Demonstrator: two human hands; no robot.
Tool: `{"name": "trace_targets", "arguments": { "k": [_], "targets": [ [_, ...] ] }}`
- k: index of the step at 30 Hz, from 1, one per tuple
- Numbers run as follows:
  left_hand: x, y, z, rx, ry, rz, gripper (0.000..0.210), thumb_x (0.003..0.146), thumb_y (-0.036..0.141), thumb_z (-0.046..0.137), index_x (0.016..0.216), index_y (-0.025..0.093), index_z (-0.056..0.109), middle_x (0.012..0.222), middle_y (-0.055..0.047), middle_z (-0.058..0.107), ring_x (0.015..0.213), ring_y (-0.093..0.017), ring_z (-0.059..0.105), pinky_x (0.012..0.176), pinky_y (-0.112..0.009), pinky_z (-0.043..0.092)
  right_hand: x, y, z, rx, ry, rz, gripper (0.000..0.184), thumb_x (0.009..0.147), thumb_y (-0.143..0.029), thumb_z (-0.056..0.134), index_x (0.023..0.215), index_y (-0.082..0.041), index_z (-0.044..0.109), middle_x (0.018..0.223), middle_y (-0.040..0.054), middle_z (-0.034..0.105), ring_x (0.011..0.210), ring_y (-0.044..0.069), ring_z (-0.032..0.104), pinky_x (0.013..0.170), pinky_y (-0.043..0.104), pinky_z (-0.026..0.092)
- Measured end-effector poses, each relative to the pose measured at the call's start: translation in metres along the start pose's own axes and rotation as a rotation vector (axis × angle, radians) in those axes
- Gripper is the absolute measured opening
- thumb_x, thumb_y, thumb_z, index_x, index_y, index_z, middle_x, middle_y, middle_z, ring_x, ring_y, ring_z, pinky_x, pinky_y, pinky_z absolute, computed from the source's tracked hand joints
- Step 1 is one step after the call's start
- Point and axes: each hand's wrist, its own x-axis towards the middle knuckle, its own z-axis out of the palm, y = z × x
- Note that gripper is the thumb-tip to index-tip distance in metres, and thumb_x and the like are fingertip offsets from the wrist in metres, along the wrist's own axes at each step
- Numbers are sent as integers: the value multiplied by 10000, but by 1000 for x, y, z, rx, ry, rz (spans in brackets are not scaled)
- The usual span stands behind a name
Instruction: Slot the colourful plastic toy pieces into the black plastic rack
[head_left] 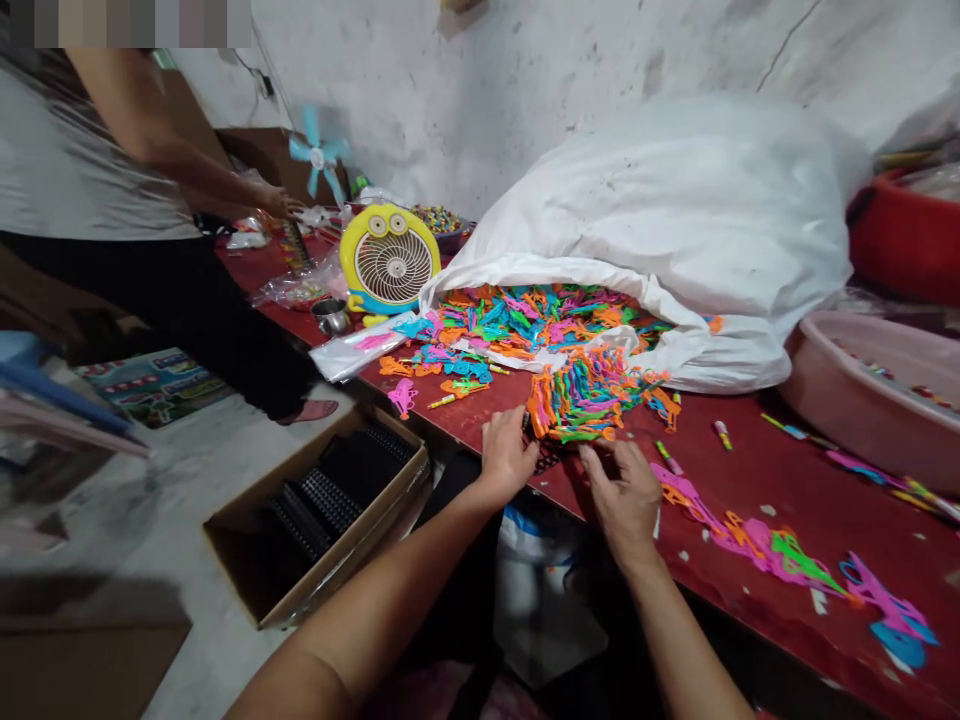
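Note:
A dense row of colourful plastic gun-shaped pieces [581,395], in orange, green, blue and pink, stands packed at the table's near edge. Under it a bit of a black perforated tray [549,458] shows; the pieces hide most of it. My left hand [510,450] is closed on the tray's left end, its fingertips partly hidden. At the right, my right hand [622,495] has bent fingers, with the thumb against the near edge of the tray. Just behind lies an open white sack [660,200] spilling a heap of similar pieces [532,318].
A carton [315,520] with black trays stands on the floor at left. Loose plastic pieces [757,540] lie along the red table [720,480]. A yellow fan [394,262], a pink basin [877,390] and a red tub [904,240] stand around. Another person [112,200] works at far left.

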Motion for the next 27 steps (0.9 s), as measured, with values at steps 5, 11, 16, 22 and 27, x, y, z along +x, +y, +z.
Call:
{"name": "trace_targets", "arguments": {
  "k": [5, 11, 16, 22, 27],
  "targets": [
    [0, 1, -2, -20, -7, -7, 431, 788, 198, 592, 1216, 214, 543, 1165, -70, 640, 1114, -281, 522, 936, -413, 389, -3, -5, 3, -83, 48, -14, 203, 907, -385, 594, 948, -186, 605, 831, 35, 580, 779, 186, 572, 720, 306, 457],
    [-1, 0, -2, -35, -20, -16, 424, 778, 192, 592, 1199, 214, 544, 1155, -75, 628, 1106, -279, 515, 935, -409, 389, -3, -10, 8, 2, 10, -39, 162, 886, -335, 611, 986, -210, 583, 883, 43, 591, 810, 193, 587, 745, 330, 490],
    [0, 0, -2, -45, -19, -21, 385, 787, 204, 586, 1169, 227, 546, 1129, -70, 630, 1083, -273, 517, 912, -395, 392, -3, -10, 1, 47, -85, -51, 124, 903, -326, 593, 963, -218, 605, 909, 50, 634, 847, 201, 609, 760, 339, 502],
    [0, -1, -2, -36, -13, -38, 249, 825, 251, 587, 1072, 236, 557, 1087, -66, 630, 1072, -272, 522, 900, -401, 390, 2, -7, -18, 53, -102, -27, 106, 921, -311, 557, 942, -224, 613, 867, 36, 657, 784, 190, 628, 725, 320, 503],
    [0, 1, -1, -2, -1, -19, 185, 849, 313, 599, 1006, 227, 548, 1038, -63, 630, 1029, -272, 525, 877, -408, 386, 3, -13, -17, -117, -135, -128, 112, 932, -305, 551, 870, -218, 585, 787, 19, 606, 687, 162, 564, 630, 278, 431]
  ]
}}
